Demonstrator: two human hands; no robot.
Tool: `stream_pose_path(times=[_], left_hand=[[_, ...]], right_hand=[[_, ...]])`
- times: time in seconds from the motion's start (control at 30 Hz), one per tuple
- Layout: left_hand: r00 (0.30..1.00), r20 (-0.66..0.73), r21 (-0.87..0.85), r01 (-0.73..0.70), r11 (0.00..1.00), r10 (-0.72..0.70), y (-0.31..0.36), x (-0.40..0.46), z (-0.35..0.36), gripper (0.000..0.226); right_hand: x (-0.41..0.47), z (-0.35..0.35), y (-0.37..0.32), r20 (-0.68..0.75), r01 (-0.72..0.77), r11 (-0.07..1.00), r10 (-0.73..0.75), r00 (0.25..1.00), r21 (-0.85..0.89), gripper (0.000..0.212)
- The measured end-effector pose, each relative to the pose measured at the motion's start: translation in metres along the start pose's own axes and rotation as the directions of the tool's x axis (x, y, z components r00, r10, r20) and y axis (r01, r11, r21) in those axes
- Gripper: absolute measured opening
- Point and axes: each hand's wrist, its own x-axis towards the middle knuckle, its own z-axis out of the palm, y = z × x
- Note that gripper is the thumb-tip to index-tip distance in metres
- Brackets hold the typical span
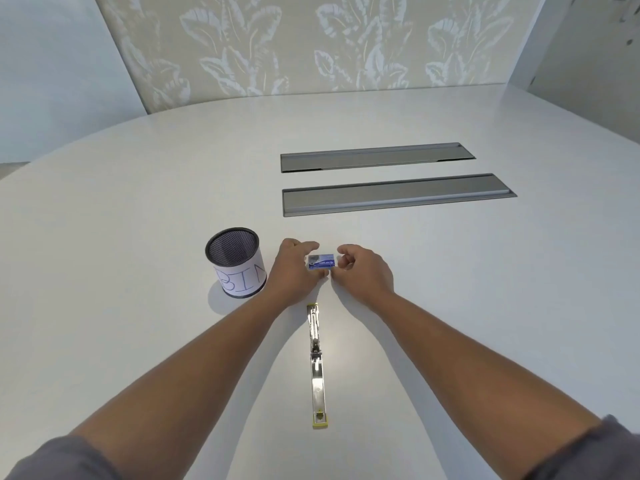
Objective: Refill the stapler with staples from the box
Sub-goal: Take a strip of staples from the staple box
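A small blue and white staple box [321, 261] is held between both hands just above the white table. My left hand [294, 271] grips its left end with thumb and fingers. My right hand [360, 271] pinches its right end. The stapler [317, 362], metal with yellow-green ends, lies flipped fully open in a straight line on the table, nearer to me than the box and between my forearms.
A black mesh cup [237, 266] with a paper label reading BIN stands left of my left hand. Two long grey cable-tray lids [398, 194] are set into the white table [138, 220] beyond the hands. A patterned wall panel rises behind the table's far edge.
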Motion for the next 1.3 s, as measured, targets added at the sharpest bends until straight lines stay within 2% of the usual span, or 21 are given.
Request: stream_pose_path(times=[0.23,0.47,0.73,0.9,1.1,1.3], left_hand=[[0.999,-0.005,0.024,-0.053,0.998,0.053,-0.003,0.008,0.007,0.045],[0.995,0.035,0.124,-0.094,0.988,0.090,0.000,0.010,0.008,0.027],[0.988,0.068,0.213,-0.151,0.965,0.139,0.001,0.010,-0.003,0.021],[0.985,0.082,0.227,-0.165,0.960,0.150,0.002,0.008,-0.003,0.020],[0.984,0.070,0.259,-0.177,0.950,0.164,-0.003,0.005,0.000,0.021],[0.987,-0.003,0.119,-0.156,0.980,0.158,-0.009,-0.003,0.007,0.026]], right_hand=[[-0.003,0.004,-0.004,-0.042,0.081,0.985,-0.089,0.995,-0.153,0.055],[-0.004,0.003,-0.004,-0.042,0.112,0.972,-0.123,0.992,-0.205,0.047],[-0.002,0.001,-0.001,0.013,0.135,0.980,-0.134,0.991,-0.148,0.043],[0.002,-0.003,0.001,0.054,0.130,0.984,-0.125,0.991,-0.121,0.025],[0.009,-0.011,0.000,0.104,0.106,0.992,-0.100,0.990,-0.063,0.030],[0.007,-0.017,0.003,0.143,0.141,0.989,-0.146,0.979,0.045,0.023]])
